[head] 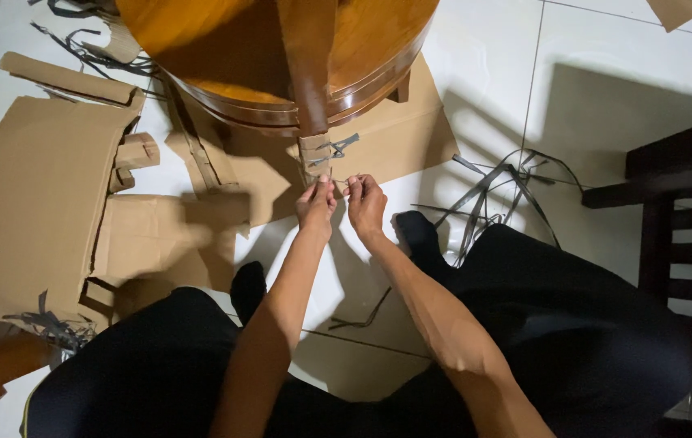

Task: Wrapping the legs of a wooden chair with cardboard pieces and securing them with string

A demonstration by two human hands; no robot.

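A: Hands? 
B: Left hand (315, 204) and right hand (365, 203) both pinch shut on the cardboard wrap (315, 158) at the table leg (307, 73).
A: Tip? 
B: They should peel evenly, clear of the grey strap (335, 148). Round wooden table (200, 40) sits beyond.

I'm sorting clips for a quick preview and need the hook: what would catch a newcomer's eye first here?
Probably the glossy round wooden table at the top, with cardboard wrap around the leg that comes toward the camera. Just below it, the left hand and right hand pinch the wrap's lower edge. Next come the torn cardboard sheets on the white tile floor at left, and the grey plastic straps at right.
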